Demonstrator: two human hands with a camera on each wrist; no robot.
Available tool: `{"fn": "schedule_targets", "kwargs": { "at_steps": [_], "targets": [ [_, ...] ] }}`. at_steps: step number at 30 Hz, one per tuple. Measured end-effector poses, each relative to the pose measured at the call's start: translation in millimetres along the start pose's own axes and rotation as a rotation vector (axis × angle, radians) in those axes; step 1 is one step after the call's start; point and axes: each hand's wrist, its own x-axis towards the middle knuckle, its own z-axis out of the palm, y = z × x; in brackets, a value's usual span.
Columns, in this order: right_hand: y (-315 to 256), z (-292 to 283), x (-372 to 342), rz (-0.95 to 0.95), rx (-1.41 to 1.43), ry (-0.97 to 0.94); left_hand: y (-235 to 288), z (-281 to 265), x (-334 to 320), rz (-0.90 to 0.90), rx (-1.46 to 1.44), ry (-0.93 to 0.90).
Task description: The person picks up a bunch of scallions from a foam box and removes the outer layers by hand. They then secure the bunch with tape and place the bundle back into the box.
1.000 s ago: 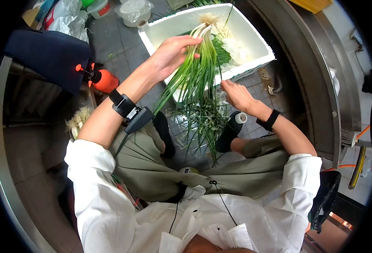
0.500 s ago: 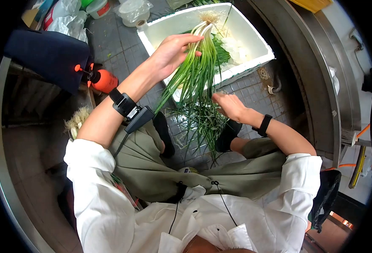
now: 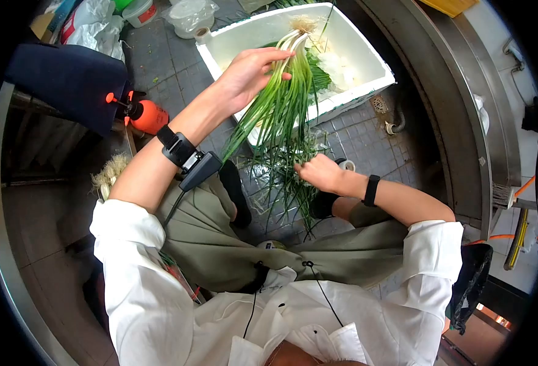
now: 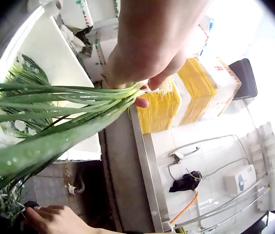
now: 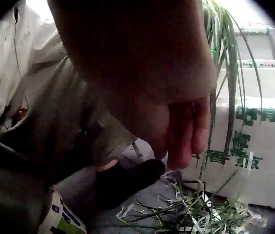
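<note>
My left hand (image 3: 244, 79) grips a bunch of spring onions (image 3: 287, 91) below the roots (image 3: 303, 25); its long green leaves hang down towards me. In the left wrist view, the white stems lie between the fingers of that hand (image 4: 147, 63). My right hand (image 3: 322, 173) is lower, beside the hanging leaf ends, with its fingers curled. In the right wrist view, this hand (image 5: 147, 97) is above loose leaf scraps (image 5: 191, 212) on the floor; no leaf shows clearly in its fingers.
A white foam box (image 3: 366, 52) with greens inside stands on the tiled floor beyond my hands. An orange spray bottle (image 3: 150, 117) and more rooted onions (image 3: 111, 173) are at the left. A steel edge (image 3: 458, 122) runs along the right.
My right hand has moved down and left, from beside the leaves near the box to the lower leaf ends. My left hand keeps its grip on the bunch, almost still.
</note>
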Motion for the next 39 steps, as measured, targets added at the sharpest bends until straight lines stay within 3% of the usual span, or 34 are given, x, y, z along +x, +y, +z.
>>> {"fn": "schedule_targets", "kwargs": {
  "at_steps": [7,10,13,15,17,21,25,34,37,39],
  "targets": [
    [-3.8,22.9,4.4,-0.115,-0.056,0.017,-0.1,-2.4,-2.6,-0.014,-0.018,-0.005],
    [-10.4,-4.3,-0.6,-0.01,-0.135,0.186,-0.2,-2.8,-2.1,-0.006,-0.028,-0.012],
    [-0.6,-63.7,2.6,0.079,0.212,0.15,1.5,0.3,-3.9,-0.04,-0.035,0.001],
    [11.6,-102.0,0.1,0.164,0.468,0.591,-0.9,2.8,-1.6,-0.027,-0.022,-0.005],
    [24.5,-128.3,2.4,0.349,0.586,0.827,-4.7,2.2,3.4,-0.014,-0.026,-0.005],
    [45.7,-153.4,5.2,0.421,0.314,1.03,-5.0,12.5,2.7,-0.064,-0.066,-0.025],
    [56.4,-154.0,14.1,0.419,0.195,1.012,-11.5,19.0,0.9,-0.081,-0.174,-0.01],
    [60.9,-150.4,20.6,0.479,0.309,0.924,-12.5,13.3,0.6,-0.061,-0.217,-0.023],
    [55.8,-145.6,13.9,0.457,0.474,0.95,-8.0,13.6,0.2,-0.071,-0.195,0.044],
    [54.2,-142.4,5.2,0.424,0.716,0.763,-7.8,8.9,1.5,-0.061,-0.199,0.048]
  ]
}}
